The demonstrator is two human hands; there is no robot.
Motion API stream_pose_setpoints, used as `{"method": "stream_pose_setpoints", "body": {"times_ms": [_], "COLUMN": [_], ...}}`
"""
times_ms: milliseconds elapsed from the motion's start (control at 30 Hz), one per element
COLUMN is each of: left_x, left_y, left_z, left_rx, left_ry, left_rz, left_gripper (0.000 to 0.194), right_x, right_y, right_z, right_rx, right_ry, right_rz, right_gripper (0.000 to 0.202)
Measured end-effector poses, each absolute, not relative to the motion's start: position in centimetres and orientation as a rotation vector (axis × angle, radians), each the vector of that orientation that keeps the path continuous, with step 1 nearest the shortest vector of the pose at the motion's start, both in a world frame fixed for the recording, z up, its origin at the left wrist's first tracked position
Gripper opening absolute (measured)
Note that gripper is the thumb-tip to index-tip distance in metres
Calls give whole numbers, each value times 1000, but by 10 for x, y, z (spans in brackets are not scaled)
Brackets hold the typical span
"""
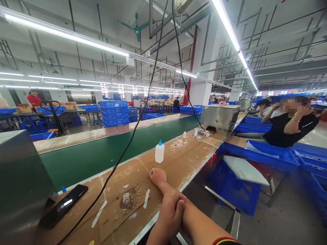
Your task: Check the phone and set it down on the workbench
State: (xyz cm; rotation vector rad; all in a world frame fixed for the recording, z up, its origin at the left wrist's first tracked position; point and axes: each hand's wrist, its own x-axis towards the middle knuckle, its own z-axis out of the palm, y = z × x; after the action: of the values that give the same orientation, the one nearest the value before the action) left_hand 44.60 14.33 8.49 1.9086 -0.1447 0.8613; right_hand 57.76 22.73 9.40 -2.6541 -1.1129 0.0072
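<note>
My right hand [157,177] rests on the brown work surface [178,160], its fingers curled in and closed, with nothing visible in it. Just beyond it stands a white bottle [159,152] with a blue cap. My left hand [171,211] lies across my right forearm near the table edge, its fingers wrapped over the arm. To the left of both hands, a small clear cap-like object [126,198] sits on a stained cardboard piece [112,217], between two white strips. A black phone [65,204] lies farther left.
A black cable [133,132] hangs down across the bench. Behind runs a green conveyor belt [102,146]. A metal housing [22,183] stands at the left, another [220,117] farther along. A person [283,127] sits at the right beside blue crates [260,154].
</note>
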Motion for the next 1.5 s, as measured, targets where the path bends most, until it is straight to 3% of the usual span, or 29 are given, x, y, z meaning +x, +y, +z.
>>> {"method": "stream_pose_setpoints", "body": {"times_ms": [633,967,1500], "left_x": [438,432,422], "left_y": [139,134,127], "left_z": [115,71,63], "left_rx": [2174,1906,1880], "left_ry": [-34,-217,-146], "left_rz": [598,953,911], "left_gripper": [79,37,43], "right_x": [576,574,575], "right_y": [225,224,223], "right_z": [95,97,94], "right_rx": [-2672,-2673,-2685], "right_ry": [-1144,-1153,-1153], "right_rz": [27,27,22], "right_gripper": [38,38,39]}}
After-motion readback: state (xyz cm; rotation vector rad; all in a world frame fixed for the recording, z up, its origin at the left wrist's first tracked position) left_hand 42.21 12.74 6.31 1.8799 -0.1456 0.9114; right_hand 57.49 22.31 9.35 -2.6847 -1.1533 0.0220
